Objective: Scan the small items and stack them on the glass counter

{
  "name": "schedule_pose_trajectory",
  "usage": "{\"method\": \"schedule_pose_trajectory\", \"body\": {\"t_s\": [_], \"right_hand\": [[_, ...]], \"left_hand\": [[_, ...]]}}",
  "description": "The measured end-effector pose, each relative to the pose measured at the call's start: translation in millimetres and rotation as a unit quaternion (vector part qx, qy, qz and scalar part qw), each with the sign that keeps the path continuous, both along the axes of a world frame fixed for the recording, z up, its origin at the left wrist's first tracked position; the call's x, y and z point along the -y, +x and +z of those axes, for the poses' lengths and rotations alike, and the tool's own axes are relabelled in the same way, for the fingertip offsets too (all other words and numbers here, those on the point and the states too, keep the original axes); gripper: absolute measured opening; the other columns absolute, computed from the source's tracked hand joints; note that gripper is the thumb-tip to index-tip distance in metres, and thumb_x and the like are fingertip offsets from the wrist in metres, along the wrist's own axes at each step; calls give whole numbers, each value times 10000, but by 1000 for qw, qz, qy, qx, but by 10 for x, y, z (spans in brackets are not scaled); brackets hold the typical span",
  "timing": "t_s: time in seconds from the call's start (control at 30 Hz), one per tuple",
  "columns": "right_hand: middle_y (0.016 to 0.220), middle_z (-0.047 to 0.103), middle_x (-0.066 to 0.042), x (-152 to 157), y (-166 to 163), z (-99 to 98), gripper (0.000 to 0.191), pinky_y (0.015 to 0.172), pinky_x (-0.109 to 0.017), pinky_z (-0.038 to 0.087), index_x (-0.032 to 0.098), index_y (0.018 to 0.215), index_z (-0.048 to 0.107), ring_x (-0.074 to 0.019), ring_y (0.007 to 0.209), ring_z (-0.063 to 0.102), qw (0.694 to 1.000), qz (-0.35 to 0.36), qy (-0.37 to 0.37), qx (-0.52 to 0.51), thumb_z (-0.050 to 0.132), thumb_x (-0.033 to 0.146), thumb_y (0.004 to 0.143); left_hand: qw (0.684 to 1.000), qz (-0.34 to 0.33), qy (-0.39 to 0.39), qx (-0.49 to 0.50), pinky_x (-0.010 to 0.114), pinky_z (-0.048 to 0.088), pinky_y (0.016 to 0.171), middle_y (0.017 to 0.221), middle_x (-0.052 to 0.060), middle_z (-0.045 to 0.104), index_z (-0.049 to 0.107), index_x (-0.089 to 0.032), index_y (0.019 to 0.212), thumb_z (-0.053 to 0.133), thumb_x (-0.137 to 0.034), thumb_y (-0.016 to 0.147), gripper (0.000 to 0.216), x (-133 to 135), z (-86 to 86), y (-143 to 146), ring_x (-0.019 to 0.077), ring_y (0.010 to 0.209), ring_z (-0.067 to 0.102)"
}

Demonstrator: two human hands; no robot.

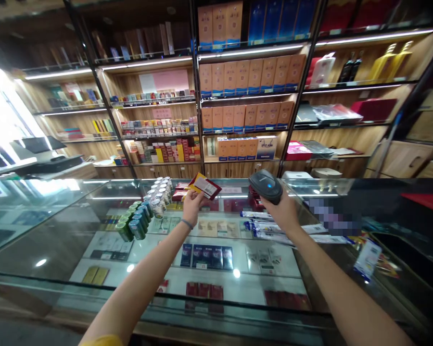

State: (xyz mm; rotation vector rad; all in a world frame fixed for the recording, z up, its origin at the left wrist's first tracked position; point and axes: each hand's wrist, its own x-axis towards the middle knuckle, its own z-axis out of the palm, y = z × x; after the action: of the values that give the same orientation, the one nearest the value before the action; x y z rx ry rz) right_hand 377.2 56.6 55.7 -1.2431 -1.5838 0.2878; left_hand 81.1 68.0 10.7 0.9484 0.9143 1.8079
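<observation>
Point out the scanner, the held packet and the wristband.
Scanner (pixel 265 185), head view: its dark top casing.
Packet (pixel 205 187), head view: its pale label.
Wristband (pixel 187 224), head view: middle of its visible band.

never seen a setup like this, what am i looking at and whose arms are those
There's no machine body here: the two bare arms belong to the person wearing the camera. The only picture is taken from their head, looking forward and down. Their left hand holds a red and yellow packet. Their right hand grips a dark handheld device, seemingly a scanner, with a blue light. On the glass counter stand rows of cans, and blue-and-white packets lie farther right. Behind it, lit shelves hold orange boxes.
</observation>
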Motion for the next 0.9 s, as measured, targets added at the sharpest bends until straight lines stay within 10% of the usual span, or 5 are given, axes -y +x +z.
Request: {"method": "schedule_pose_trajectory", "body": {"t_s": [0.9], "right_hand": [[806, 758, -60, 312, -449, -183, 510, 626, -361, 498, 251, 1154, 605, -369, 815, 737, 957, 128, -55, 254, 696, 369, 667]], "left_hand": [[982, 26, -61, 176, 379, 557, 961, 1076, 63, 706, 559, -212, 1020, 699, -173, 846, 227, -106, -287, -407, 177, 998, 714]]}}
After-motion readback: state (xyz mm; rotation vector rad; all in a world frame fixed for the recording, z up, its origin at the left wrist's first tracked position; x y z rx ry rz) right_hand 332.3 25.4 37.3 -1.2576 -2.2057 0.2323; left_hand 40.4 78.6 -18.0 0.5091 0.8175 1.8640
